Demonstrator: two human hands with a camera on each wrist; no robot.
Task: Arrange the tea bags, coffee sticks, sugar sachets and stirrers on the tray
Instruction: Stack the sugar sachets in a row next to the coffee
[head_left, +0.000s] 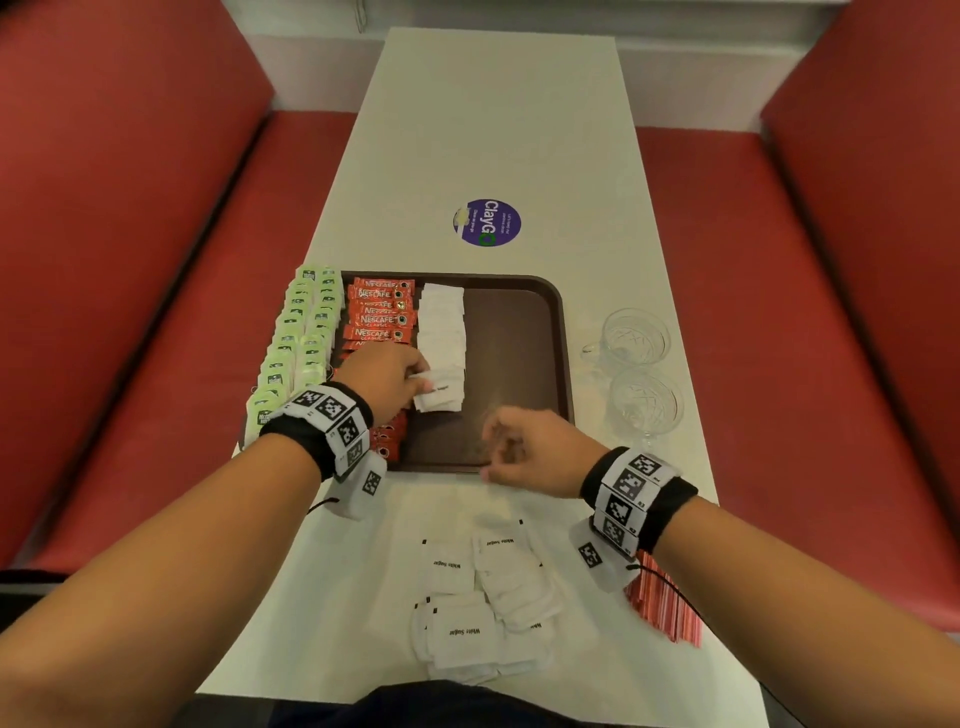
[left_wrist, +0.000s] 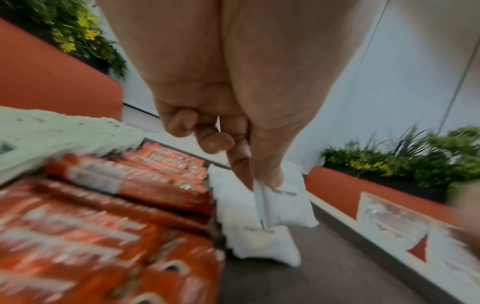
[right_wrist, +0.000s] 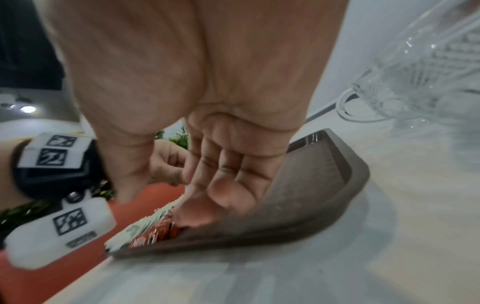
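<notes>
Sachet placement on tray, in progress.
Left of the left hand (head_left: 387, 376): tea bags (head_left: 298, 338), coffee sticks (head_left: 382, 312). Its grip pinches a sugar sachet (head_left: 440, 395) over the tray (head_left: 519, 364). Right hand (head_left: 530, 452): grip loosely curled, empty; loose sachets (head_left: 483, 608) on desk (head_left: 493, 130) beneath it.

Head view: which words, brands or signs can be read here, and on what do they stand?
"NESCAFE CLASSIC": red coffee sticks on the tray.
"White Sugar": loose sugar sachets on the table, and the sachet the left hand holds.
"ClayGo": round purple sticker; its small print is unreadable.
Green tea bags: print too small.
Wristband squares: patterns, not words.
</notes>
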